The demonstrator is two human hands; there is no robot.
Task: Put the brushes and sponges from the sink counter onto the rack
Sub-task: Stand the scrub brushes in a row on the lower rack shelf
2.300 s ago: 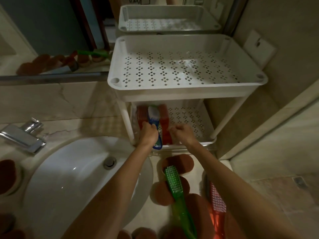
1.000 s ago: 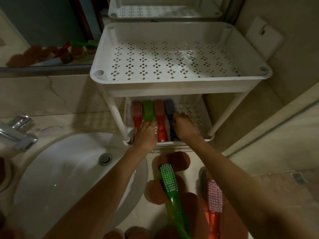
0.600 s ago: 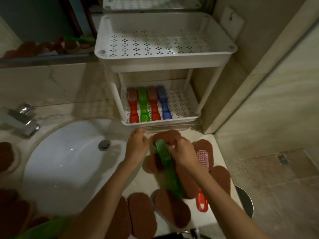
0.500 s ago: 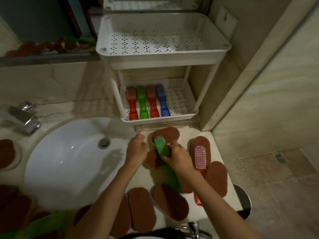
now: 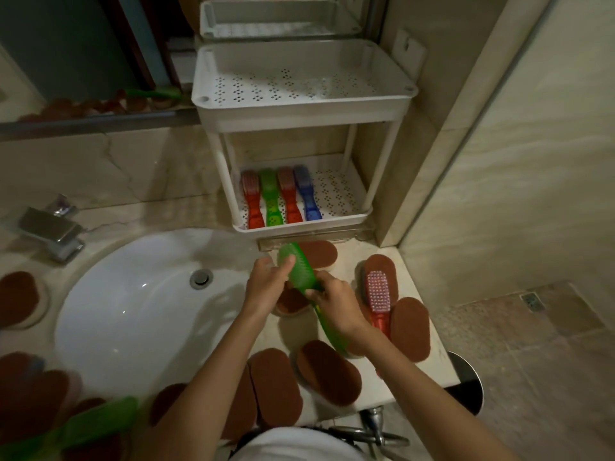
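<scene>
Marble sink counter (image 5: 139, 211) around a white basin (image 5: 133, 314) carries brown oval sponges (image 5: 327, 367) and a red brush (image 5: 377, 294) that lies on one of them. Both hands hold a green brush (image 5: 298, 267) over the counter, just in front of the rack (image 5: 299, 113). The left hand (image 5: 266, 287) pinches its head and the right hand (image 5: 336, 307) grips its neck. Four brushes (image 5: 281, 197) lie side by side on the rack's lower shelf.

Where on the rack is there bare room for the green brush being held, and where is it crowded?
Lower shelf: bare strip between the blue brush and the right posts. Top shelf: bare throughout. Crowded: the lower shelf's left half, four brushes side by side; the counter in front, strewn with sponges.
</scene>
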